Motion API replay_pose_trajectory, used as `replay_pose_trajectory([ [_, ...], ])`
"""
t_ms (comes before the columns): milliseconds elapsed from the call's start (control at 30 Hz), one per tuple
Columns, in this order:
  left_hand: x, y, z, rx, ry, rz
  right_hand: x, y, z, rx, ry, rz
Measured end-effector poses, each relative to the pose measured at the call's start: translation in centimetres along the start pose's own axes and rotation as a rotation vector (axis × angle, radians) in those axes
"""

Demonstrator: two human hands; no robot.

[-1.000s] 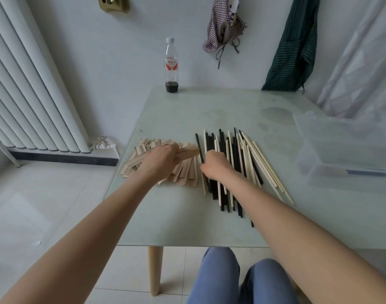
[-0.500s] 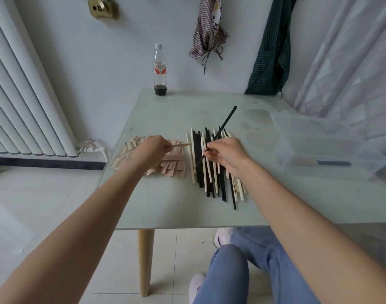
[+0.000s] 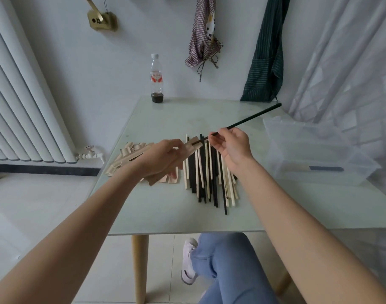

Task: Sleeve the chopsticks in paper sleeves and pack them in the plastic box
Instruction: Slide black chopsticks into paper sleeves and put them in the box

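Observation:
My right hand (image 3: 232, 148) pinches a black chopstick (image 3: 253, 116) near its thin end, its thick end pointing up and right. The thin tip sits at the mouth of a brown paper sleeve (image 3: 193, 148), which my left hand (image 3: 163, 159) grips above the table. Under both hands a row of black and pale wooden chopsticks (image 3: 209, 183) lies on the glass table (image 3: 165, 216). A heap of paper sleeves (image 3: 126, 156) lies to the left of them. The clear plastic box (image 3: 315, 154) stands at the right with one sleeved chopstick (image 3: 315, 168) in it.
A plastic bottle (image 3: 156, 79) with a little dark liquid stands at the table's far edge. Cloth items hang on the wall behind. A radiator (image 3: 23, 95) lines the left wall, a curtain the right. My knees in jeans (image 3: 227, 270) are below the table's front edge.
My right hand lifted a black chopstick out of the row and swung its tip to the left. My left hand raised a sleeve from the heap to meet it.

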State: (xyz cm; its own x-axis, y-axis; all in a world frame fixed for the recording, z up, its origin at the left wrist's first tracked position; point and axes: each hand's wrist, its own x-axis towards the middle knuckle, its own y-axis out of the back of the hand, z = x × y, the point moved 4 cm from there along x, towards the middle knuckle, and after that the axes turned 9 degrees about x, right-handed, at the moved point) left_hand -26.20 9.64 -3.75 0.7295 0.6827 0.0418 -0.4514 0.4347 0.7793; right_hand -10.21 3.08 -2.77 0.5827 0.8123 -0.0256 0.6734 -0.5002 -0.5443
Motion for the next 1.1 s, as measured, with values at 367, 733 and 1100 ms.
replay_pose_trajectory([
  [367,-0.8,-0.6,0.8,-0.077,-0.053,-0.059,-0.8,0.9,0.6,-0.046,0.022,-0.027],
  [733,-1.1,-0.4,0.3,-0.135,-0.001,0.055,-1.8,0.8,1.1,-0.019,0.042,-0.051],
  [1100,-1.4,-0.5,0.7,-0.137,0.018,0.035,-2.1,1.2,1.4,-0.009,0.022,-0.093],
])
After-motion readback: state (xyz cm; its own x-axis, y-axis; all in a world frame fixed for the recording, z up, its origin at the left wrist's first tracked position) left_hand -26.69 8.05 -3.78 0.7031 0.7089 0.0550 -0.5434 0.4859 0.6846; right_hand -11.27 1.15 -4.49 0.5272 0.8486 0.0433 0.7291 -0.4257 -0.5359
